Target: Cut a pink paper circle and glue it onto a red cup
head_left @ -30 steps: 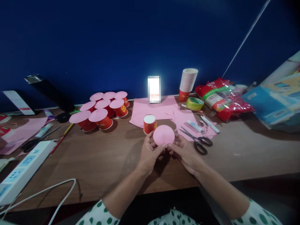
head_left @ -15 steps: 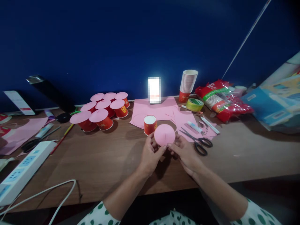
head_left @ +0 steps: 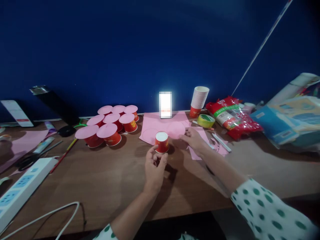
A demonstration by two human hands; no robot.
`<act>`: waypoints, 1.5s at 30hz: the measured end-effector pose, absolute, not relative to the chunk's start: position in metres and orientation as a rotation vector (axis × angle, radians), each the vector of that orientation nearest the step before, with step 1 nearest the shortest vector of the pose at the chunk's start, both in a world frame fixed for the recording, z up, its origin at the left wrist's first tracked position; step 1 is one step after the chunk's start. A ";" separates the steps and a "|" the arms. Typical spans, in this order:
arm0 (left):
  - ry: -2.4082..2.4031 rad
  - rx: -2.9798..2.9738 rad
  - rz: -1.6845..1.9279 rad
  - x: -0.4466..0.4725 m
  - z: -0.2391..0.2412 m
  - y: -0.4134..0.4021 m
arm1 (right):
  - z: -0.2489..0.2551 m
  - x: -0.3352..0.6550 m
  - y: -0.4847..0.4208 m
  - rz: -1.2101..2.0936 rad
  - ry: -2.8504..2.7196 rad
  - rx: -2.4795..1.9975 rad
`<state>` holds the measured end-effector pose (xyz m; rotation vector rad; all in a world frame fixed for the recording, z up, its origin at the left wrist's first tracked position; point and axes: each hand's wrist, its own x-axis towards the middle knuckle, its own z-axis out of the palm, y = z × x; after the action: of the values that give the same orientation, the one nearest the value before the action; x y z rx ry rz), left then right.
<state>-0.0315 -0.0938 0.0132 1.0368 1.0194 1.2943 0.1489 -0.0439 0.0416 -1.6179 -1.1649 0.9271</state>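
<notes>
A red paper cup (head_left: 162,144) stands upside down at the middle of the table, its white base upward. My left hand (head_left: 154,166) is at the cup's near side, thumb and fingers apart; whether the fingertips touch it I cannot tell. Between the fingers of my right hand (head_left: 193,140) is the edge of a pink paper disc (head_left: 176,130), tilted just right of the cup and over a pink sheet (head_left: 152,119). To the left stand several red cups (head_left: 113,139), each topped with a pink disc (head_left: 107,130).
Behind lies a bright phone (head_left: 165,105). Stacked cups (head_left: 199,100), yellow-green tape (head_left: 206,121), a red bag (head_left: 235,116) and a blue packet (head_left: 282,120) are at right. A power strip (head_left: 26,186) and white cable (head_left: 72,213) lie left. My right forearm mostly hides the scissors.
My hands have separated. The right one has carried the pink disc up and away from me, while my left hand has let go of the disc and come to the cup.
</notes>
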 end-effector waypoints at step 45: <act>1.215 1.508 1.380 -0.042 0.036 -0.067 | 0.047 0.199 -0.088 0.426 -1.663 -1.560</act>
<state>-0.0422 -0.0671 0.0357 1.5079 1.2147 1.3796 0.1988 -0.0879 0.0473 -1.5597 -1.6627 0.4259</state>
